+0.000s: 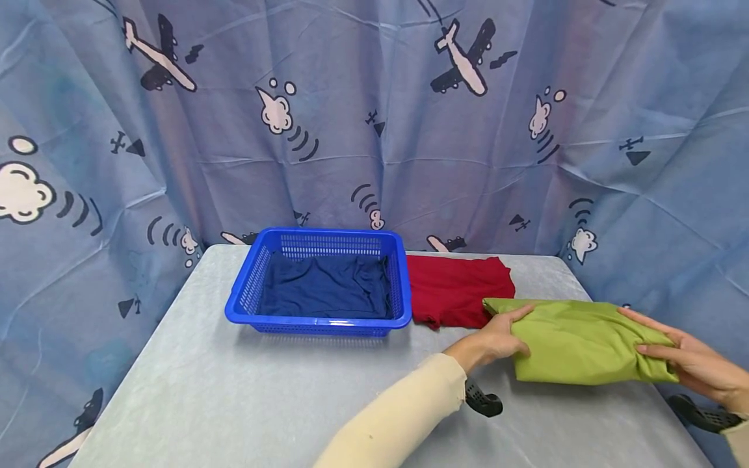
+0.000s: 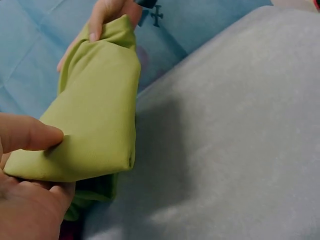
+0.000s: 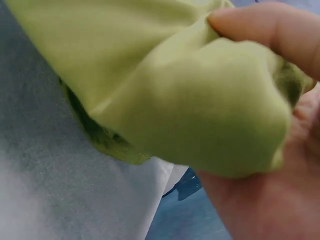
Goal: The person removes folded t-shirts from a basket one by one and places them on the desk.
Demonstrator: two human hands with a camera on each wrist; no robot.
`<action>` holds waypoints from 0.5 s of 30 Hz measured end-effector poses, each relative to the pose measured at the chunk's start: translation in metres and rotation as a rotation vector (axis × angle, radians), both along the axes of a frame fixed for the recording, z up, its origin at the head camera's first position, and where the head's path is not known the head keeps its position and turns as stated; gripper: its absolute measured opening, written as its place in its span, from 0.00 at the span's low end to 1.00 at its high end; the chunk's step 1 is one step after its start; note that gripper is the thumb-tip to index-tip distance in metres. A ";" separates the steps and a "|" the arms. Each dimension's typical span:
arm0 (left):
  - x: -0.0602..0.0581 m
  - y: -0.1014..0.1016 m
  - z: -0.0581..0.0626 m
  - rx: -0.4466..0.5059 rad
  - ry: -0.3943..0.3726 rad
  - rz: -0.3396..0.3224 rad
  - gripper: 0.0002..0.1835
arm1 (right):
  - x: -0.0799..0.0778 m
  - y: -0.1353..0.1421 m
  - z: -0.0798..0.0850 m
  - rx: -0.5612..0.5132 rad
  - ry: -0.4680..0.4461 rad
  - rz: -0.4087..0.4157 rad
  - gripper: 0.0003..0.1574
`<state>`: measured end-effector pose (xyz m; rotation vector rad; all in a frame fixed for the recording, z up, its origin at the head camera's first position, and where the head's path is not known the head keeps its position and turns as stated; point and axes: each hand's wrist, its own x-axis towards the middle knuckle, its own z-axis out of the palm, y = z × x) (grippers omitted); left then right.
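A folded yellow-green cloth garment (image 1: 579, 341) is held above the right side of the table by both hands. My left hand (image 1: 497, 335) grips its left end, thumb on top and fingers underneath, as the left wrist view shows on the cloth (image 2: 95, 110). At the other end my right hand (image 1: 696, 361) pinches the bunched fabric (image 3: 200, 105), with the thumb over it and the palm below. One darker green fold hangs under the cloth in both wrist views. What kind of garment it is cannot be told.
A blue plastic basket (image 1: 318, 323) stands at the back left of the table (image 1: 281, 403), with a folded navy cloth (image 1: 324, 286) inside. Beside it lies a folded red cloth (image 1: 459, 289), partly behind the green one. A blue printed curtain (image 1: 328, 130) hangs behind the table.
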<state>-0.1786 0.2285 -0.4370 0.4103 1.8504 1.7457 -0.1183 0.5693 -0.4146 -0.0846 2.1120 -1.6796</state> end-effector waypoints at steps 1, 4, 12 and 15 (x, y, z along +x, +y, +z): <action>0.001 0.000 -0.002 -0.016 0.014 0.000 0.51 | -0.001 0.000 -0.002 -0.007 0.003 0.001 0.47; 0.005 0.001 -0.008 -0.061 0.033 -0.011 0.51 | -0.002 0.003 -0.007 -0.081 0.001 0.033 0.47; 0.015 0.001 -0.020 -0.160 0.044 -0.027 0.52 | -0.001 0.012 -0.022 -0.122 -0.053 0.110 0.46; 0.017 0.000 -0.023 -0.167 0.025 -0.041 0.51 | 0.000 0.015 -0.029 -0.159 -0.086 0.137 0.46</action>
